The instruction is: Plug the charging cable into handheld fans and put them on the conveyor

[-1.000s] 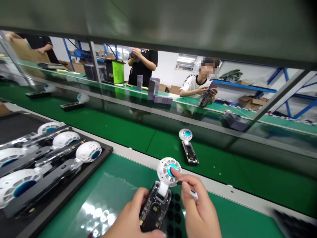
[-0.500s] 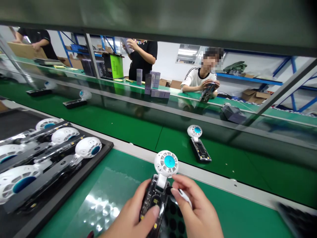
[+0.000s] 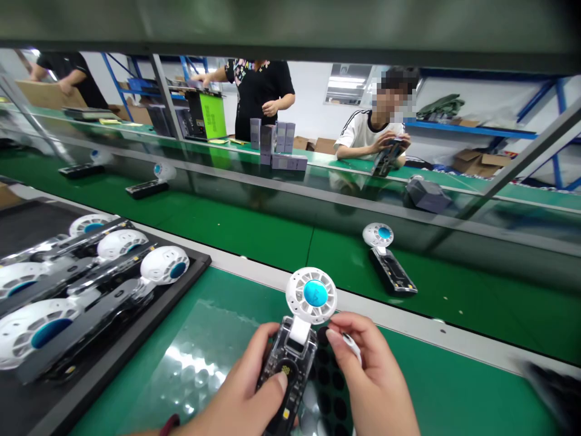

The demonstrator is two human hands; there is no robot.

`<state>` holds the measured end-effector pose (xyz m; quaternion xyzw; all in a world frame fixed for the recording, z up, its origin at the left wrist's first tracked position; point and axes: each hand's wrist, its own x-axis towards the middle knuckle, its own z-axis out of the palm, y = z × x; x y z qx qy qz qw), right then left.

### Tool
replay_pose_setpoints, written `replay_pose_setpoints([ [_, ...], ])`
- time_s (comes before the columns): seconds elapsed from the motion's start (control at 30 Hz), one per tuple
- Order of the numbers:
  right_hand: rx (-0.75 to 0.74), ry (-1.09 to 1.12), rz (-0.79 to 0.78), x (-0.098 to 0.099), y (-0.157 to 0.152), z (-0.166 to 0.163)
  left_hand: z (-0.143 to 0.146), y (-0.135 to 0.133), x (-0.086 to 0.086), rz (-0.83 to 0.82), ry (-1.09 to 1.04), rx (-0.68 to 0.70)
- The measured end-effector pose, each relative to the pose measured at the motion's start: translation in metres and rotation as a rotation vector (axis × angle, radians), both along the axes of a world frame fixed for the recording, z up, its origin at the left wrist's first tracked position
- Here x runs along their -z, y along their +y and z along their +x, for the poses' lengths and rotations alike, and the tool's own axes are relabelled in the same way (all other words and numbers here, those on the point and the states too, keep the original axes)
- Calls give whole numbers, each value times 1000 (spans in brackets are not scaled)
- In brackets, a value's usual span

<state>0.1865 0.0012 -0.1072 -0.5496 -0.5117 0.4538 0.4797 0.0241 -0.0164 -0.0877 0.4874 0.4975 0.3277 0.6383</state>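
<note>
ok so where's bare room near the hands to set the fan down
Bare green mat lies between the black tray and the left hand, and right of the right hand. The belt is open left of the lying fan. The tray is crowded.

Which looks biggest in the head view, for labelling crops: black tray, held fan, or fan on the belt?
1. black tray
2. held fan, in the left hand; nearness inflates it
3. fan on the belt

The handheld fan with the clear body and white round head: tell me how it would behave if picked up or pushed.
The handheld fan is probably light: the left hand wraps its clear body alone, while the right hand is beside it. The glossy plastic may be slippery. The wide head on a narrow neck looks top-heavy, so upright it would likely tip.
</note>
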Motion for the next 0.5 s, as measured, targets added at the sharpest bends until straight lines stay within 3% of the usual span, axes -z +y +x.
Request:
replay_pose_setpoints([
  [0.23, 53, -43, 25, -4, -1, -2, 1, -4, 1, -27, 8, -91],
  [0.43, -106, -149, 178, -10, -6, -6, 2, -4, 9, -21, -22, -181],
  [0.5, -84, -121, 148, -8, -4, -6, 2, -3, 12, -32, -39, -159],
])
